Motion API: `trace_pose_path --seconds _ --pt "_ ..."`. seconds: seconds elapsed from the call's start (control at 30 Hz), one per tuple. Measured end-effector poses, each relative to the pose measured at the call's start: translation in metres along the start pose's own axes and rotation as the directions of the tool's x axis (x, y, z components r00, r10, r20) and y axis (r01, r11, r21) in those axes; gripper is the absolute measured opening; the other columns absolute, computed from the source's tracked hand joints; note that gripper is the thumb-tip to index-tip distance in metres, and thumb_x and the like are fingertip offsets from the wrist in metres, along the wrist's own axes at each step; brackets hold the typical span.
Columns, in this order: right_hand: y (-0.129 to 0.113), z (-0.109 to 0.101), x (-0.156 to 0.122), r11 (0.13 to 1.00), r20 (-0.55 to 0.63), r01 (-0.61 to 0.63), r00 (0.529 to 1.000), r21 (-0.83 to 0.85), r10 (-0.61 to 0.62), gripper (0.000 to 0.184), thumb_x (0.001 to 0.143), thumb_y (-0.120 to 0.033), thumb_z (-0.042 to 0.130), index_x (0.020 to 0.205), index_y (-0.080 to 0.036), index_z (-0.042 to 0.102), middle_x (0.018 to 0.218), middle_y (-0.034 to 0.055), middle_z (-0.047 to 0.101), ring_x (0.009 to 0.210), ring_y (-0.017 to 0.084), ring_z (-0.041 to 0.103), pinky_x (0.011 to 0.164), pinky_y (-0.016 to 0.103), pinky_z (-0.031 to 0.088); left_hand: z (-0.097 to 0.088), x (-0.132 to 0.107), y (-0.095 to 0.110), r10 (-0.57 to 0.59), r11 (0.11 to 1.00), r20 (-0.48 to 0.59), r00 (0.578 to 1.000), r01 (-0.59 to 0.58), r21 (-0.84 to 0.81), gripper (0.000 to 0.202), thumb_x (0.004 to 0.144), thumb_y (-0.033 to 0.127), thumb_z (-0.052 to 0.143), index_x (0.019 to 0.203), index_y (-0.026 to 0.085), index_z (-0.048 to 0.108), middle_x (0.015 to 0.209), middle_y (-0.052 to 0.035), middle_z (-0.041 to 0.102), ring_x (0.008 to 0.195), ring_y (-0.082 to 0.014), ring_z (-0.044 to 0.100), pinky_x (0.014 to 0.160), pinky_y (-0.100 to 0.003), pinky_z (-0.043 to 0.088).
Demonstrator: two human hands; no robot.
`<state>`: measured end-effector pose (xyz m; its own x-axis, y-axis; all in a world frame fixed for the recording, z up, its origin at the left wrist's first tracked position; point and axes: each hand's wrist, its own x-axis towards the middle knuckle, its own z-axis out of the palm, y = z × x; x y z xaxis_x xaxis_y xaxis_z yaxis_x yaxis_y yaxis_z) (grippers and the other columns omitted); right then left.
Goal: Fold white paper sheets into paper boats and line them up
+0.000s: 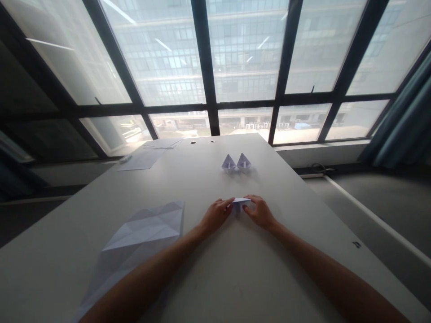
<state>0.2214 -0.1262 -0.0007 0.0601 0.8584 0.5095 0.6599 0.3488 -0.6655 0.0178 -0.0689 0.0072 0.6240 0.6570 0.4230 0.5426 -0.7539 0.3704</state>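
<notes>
Between my two hands is a small piece of folded white paper (241, 201), held just above or on the white table. My left hand (218, 213) pinches its left end with thumb and fingers. On the right end, my right hand (260, 211) has its fingers on the top edge and its thumb below. The paper's underside is partly hidden by my fingers. Beyond my hands stand two folded paper boats (229, 164), side by side, each with a pointed peak. A large creased sheet of paper (148, 229) lies left of my left forearm, which partly covers it.
The white table (202, 179) reaches toward tall framed windows. Several flat paper sheets (144, 159) lie at its far left. Two round holes (193, 142) sit near the far edge. A small dark mark (356, 244) is at the right edge.
</notes>
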Motion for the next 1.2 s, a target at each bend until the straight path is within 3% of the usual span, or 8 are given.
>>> trace_pose_path --seconds 0.17,0.3,0.47,0.67,0.73,0.9,1.07,1.2 --pt "-0.012 0.000 -0.002 0.999 -0.005 0.032 0.999 -0.002 -0.032 0.025 0.086 -0.018 0.053 0.107 -0.018 0.067 0.106 0.0089 0.069 0.104 0.022 0.061 0.095 0.037 0.046 0.002 -0.001 0.003 -0.158 0.950 -0.008 0.987 0.150 -0.274 0.042 0.091 0.024 0.051 0.133 0.023 0.056 0.079 0.0000 0.069 0.062 -0.0119 0.061 0.065 -0.023 0.049" --pt "-0.020 -0.001 -0.005 0.996 0.049 0.091 0.995 -0.007 -0.091 0.034 0.095 -0.024 0.044 0.124 -0.022 0.061 0.122 0.0082 0.063 0.114 0.021 0.057 0.100 0.037 0.044 -0.002 0.003 0.003 -0.217 0.839 0.019 0.976 0.197 -0.507 0.038 0.089 0.028 0.054 0.124 0.017 0.064 0.091 -0.0036 0.073 0.070 -0.0138 0.065 0.069 -0.024 0.052" --pt "-0.021 -0.001 -0.006 0.995 0.138 0.099 0.985 0.004 -0.099 0.042 0.097 -0.023 0.039 0.136 -0.028 0.052 0.140 0.0054 0.051 0.125 0.022 0.051 0.105 0.038 0.042 -0.005 0.007 -0.002 -0.308 0.556 0.131 0.942 0.290 -0.779 0.041 0.079 0.027 0.062 0.116 0.010 0.068 0.103 -0.0086 0.072 0.084 -0.0194 0.066 0.079 -0.035 0.056" --pt "-0.023 -0.001 -0.007 0.978 0.124 0.172 0.975 0.117 -0.186 0.045 0.090 -0.017 0.044 0.133 -0.023 0.057 0.140 0.0094 0.049 0.128 0.023 0.047 0.109 0.040 0.038 -0.006 0.006 -0.007 -0.339 0.258 0.243 0.909 0.338 -0.905 0.041 0.079 0.028 0.062 0.114 0.008 0.068 0.100 -0.0116 0.072 0.088 -0.0211 0.067 0.087 -0.042 0.053" --pt "-0.026 -0.003 -0.007 0.969 0.121 0.200 0.968 0.145 -0.218 0.044 0.090 -0.020 0.048 0.134 -0.020 0.056 0.139 0.0110 0.049 0.130 0.024 0.046 0.110 0.041 0.037 -0.007 0.005 -0.006 -0.332 0.266 0.246 0.910 0.341 -0.902 0.044 0.080 0.034 0.065 0.115 0.008 0.067 0.102 -0.0127 0.071 0.087 -0.0212 0.067 0.086 -0.042 0.053" --pt "-0.027 -0.005 -0.006 0.960 0.110 0.212 0.966 0.186 -0.234 0.037 0.093 -0.032 0.052 0.126 -0.020 0.061 0.133 0.0119 0.055 0.126 0.024 0.049 0.107 0.042 0.040 -0.008 0.005 0.001 -0.286 0.436 0.196 0.938 0.310 -0.845 0.054 0.067 0.036 0.082 0.112 0.011 0.065 0.107 -0.0123 0.069 0.089 -0.0213 0.066 0.081 -0.036 0.053" --pt "-0.022 -0.001 -0.005 0.967 0.055 0.173 0.981 0.188 -0.186 0.029 0.089 -0.028 0.058 0.117 -0.023 0.067 0.131 0.0114 0.055 0.120 0.025 0.053 0.102 0.043 0.044 -0.008 0.005 0.009 -0.276 0.395 0.252 0.928 0.349 -0.850 0.089 0.060 0.034 0.087 0.138 0.018 0.045 0.110 -0.0123 0.066 0.085 -0.0198 0.066 0.074 -0.031 0.052" --pt "-0.025 0.002 -0.007 0.961 0.007 0.095 0.995 0.261 -0.101 0.043 0.082 -0.024 0.064 0.124 -0.025 0.061 0.138 0.0119 0.047 0.121 0.026 0.051 0.091 0.038 0.051 -0.011 0.005 0.013 -0.238 0.435 0.291 0.927 0.369 -0.821 0.060 0.069 0.041 0.080 0.117 0.010 0.062 0.096 -0.0097 0.068 0.080 -0.0183 0.062 0.070 -0.027 0.047"
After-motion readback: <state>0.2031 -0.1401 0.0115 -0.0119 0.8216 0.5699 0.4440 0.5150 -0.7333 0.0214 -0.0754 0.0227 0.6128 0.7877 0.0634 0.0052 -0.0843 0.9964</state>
